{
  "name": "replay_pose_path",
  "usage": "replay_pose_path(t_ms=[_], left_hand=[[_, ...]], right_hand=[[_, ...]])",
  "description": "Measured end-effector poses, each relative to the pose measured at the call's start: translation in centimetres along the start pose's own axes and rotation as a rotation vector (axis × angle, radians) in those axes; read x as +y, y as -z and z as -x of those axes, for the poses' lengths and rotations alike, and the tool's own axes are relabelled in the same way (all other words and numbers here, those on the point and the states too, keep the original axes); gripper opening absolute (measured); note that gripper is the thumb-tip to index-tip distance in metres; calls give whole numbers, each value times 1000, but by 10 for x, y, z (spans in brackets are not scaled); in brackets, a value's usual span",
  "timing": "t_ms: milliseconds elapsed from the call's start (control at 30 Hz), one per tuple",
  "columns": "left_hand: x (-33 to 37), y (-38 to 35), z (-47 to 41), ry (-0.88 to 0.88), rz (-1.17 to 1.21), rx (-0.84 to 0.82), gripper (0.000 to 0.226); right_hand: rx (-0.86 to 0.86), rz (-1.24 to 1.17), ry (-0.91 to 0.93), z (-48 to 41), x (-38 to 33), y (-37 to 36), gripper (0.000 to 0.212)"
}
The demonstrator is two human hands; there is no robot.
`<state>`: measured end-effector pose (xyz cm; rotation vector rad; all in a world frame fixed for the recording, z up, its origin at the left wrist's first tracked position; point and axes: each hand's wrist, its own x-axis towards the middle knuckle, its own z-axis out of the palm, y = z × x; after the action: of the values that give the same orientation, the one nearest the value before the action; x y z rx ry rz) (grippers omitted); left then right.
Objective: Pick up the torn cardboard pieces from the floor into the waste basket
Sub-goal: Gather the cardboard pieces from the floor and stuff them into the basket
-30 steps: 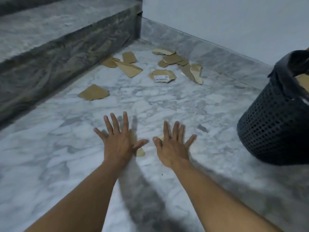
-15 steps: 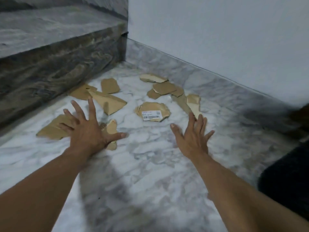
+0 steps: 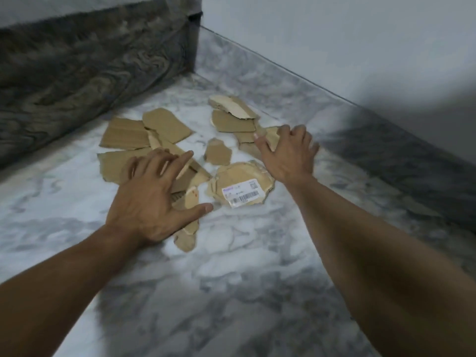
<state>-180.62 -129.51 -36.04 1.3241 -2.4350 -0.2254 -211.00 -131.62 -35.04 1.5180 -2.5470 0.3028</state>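
Several torn brown cardboard pieces lie on the marble floor [image 3: 231, 292] near the corner. My left hand [image 3: 152, 199] is spread flat, fingers apart, on the left cluster of pieces [image 3: 123, 136]. My right hand [image 3: 286, 153] is open with fingers apart over the right cluster [image 3: 233, 121], touching its pieces. Between the hands lie a small scrap [image 3: 218, 155] and a piece with a white barcode label [image 3: 242, 186]. A narrow strip [image 3: 186, 238] pokes out under my left palm. The waste basket is out of view.
A dark marble step riser [image 3: 77, 63] runs along the left, close to the left cluster. A marble skirting [image 3: 283, 81] and a white wall [image 3: 334, 34] close off the back and right. A dark shadow falls on the skirting at the right.
The view moved forward to the corner and the basket left the frame. Both hands went forward and down onto the pieces, and the left swept the nearer pieces in with the left cluster.
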Motion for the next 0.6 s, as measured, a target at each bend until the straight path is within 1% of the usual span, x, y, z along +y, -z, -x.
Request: replay_pose_path(t_ms=[67, 100, 167, 200, 267, 333, 400, 467, 533, 600], left_hand=[[2, -1, -1, 87, 11, -41, 108], [2, -3, -2, 119, 7, -80, 109], [1, -7, -6, 128, -24, -130, 109], [0, -8, -7, 124, -39, -137, 108], [-2, -8, -9, 126, -50, -138, 109], [-2, -6, -8, 133, -51, -122, 109], [-1, -3, -6, 145, -54, -68, 103], [-2, -1, -7, 199, -47, -50, 103], [-4, -3, -8, 245, -79, -121, 108], [-5, -9, -10, 256, -143, -178, 107]], right_hand=[[-28, -123, 31, -15, -15, -3, 82], [-77, -180, 58, -26, -25, -4, 83], [-223, -259, 129, -48, -47, -7, 88], [-308, -265, 156, -57, -58, -9, 91], [-467, -190, 198, -64, -76, -12, 99], [-524, -106, 241, -61, -81, -14, 107], [-488, -132, 281, -51, -77, -11, 105], [-410, -215, 325, -32, -64, -7, 92], [-293, -266, 348, -5, -50, -6, 78], [-190, -293, 345, 19, -40, -6, 61]])
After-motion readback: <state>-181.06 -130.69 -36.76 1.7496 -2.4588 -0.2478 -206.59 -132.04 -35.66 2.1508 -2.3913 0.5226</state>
